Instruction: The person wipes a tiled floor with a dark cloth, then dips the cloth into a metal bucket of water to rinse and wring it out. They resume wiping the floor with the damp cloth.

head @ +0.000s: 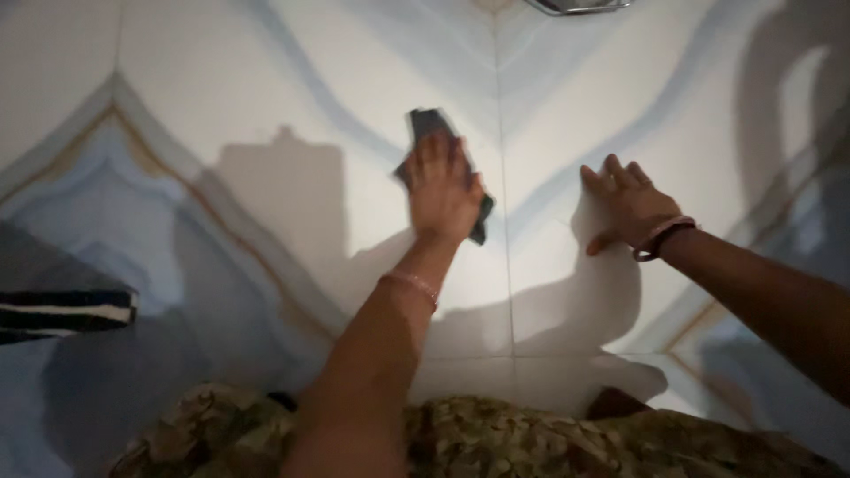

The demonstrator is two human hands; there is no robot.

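Left fingers (438, 150) spread flat, pressing a dark cloth (428, 124) against the pale marbled tile floor (221, 88); cloth bunched under the left hand (443, 190), one end poking out beyond the fingertips, another by the wrist. Right fingers (615, 173) splayed wide, holding nothing, right hand (633, 208) braced palm-down well to the side. Striped fabric (62, 310) at the left edge, camouflage trousers (496, 438) below. Likely slip: cloth rucking out from under the palm, or the bracing hand skidding on smooth tile.
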